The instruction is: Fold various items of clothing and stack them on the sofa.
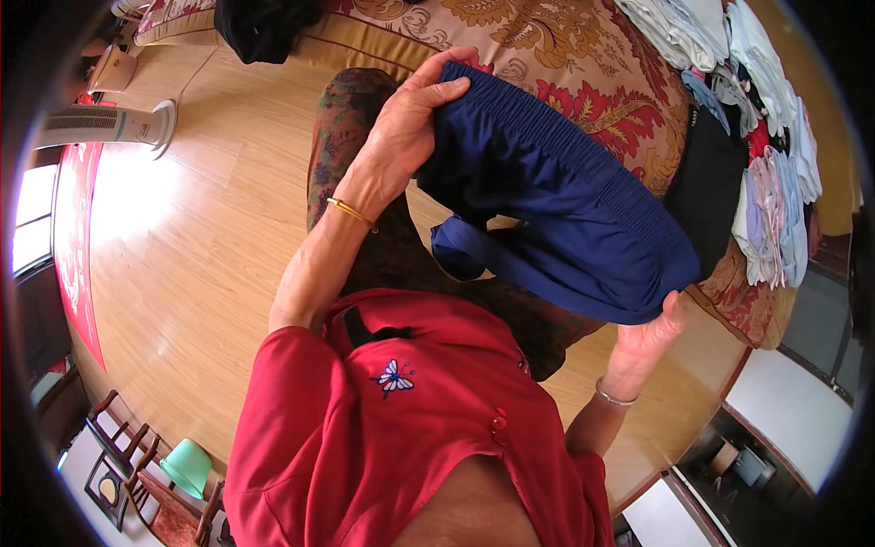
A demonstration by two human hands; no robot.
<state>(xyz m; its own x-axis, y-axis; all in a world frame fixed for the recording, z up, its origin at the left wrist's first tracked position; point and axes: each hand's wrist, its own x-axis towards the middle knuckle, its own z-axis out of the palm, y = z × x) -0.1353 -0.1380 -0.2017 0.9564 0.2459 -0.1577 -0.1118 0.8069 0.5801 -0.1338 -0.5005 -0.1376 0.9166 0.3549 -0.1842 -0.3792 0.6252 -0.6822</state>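
Note:
Navy blue elastic-waist trousers or shorts are stretched between my two hands, with the gathered waistband facing away from me. My left hand, with a gold-coloured bangle at the wrist, pinches one end of the waistband between thumb and fingers. The other end is held by my right hand, a silver-coloured bangle at its wrist; its thumb shows and the fingers are mostly hidden by the cloth. Part of the garment hangs over my patterned trouser legs. Beyond it lies a patterned bedspread.
Folded clothes are piled at the bed's right side, beside a black garment. Another black garment lies at the bed's edge. A tower fan, a green bucket and a wooden chair stand at left.

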